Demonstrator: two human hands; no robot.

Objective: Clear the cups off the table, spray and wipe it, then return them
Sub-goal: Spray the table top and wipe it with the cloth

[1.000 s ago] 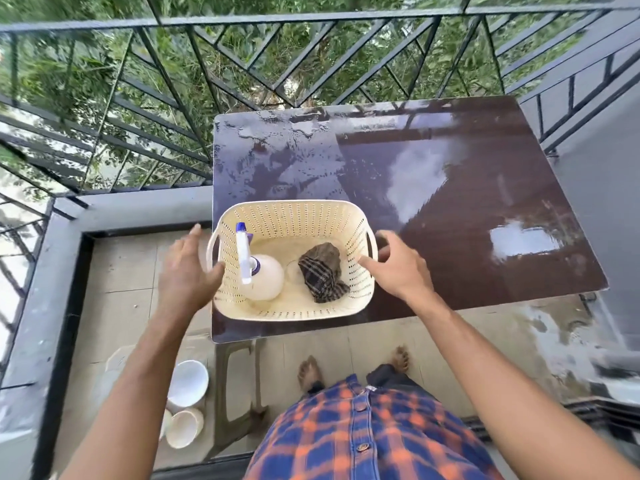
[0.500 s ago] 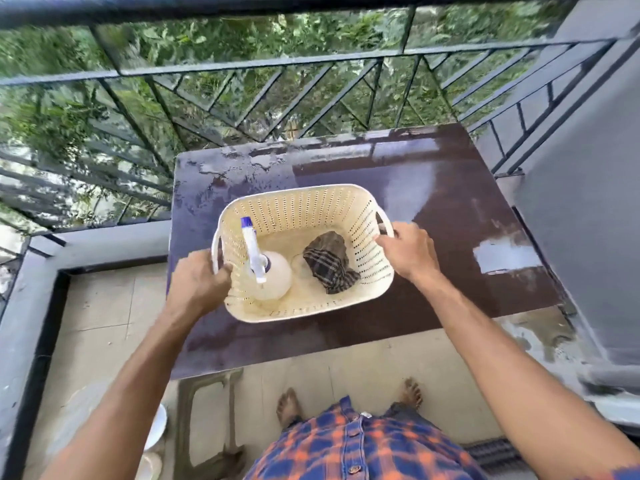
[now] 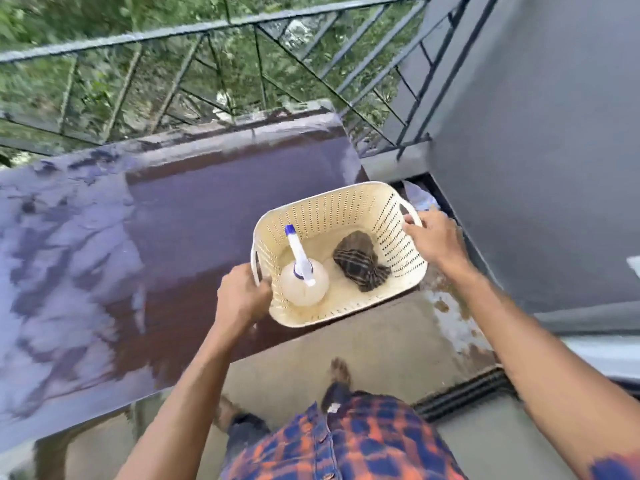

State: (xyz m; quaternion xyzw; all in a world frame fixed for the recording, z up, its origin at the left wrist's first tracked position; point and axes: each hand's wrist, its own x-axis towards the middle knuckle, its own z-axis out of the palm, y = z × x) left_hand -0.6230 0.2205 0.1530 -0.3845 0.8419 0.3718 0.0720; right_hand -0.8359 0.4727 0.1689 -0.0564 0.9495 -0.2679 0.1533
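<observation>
You hold the basket (image 3: 346, 216) by both handles at the table's (image 3: 173, 220) near right corner.

Your left hand (image 3: 239, 296) is closed around the left handle and your right hand (image 3: 434, 242) grips the right one. Inside, a spray bottle (image 3: 303, 284) stands on the left and a checked cloth (image 3: 360, 261) lies bunched on the right. The tabletop looks wet and glossy; no cups are in view.

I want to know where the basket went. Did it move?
Yes. The basket, gripped by the left hand and right hand, went from the table's middle to its right corner.
</observation>
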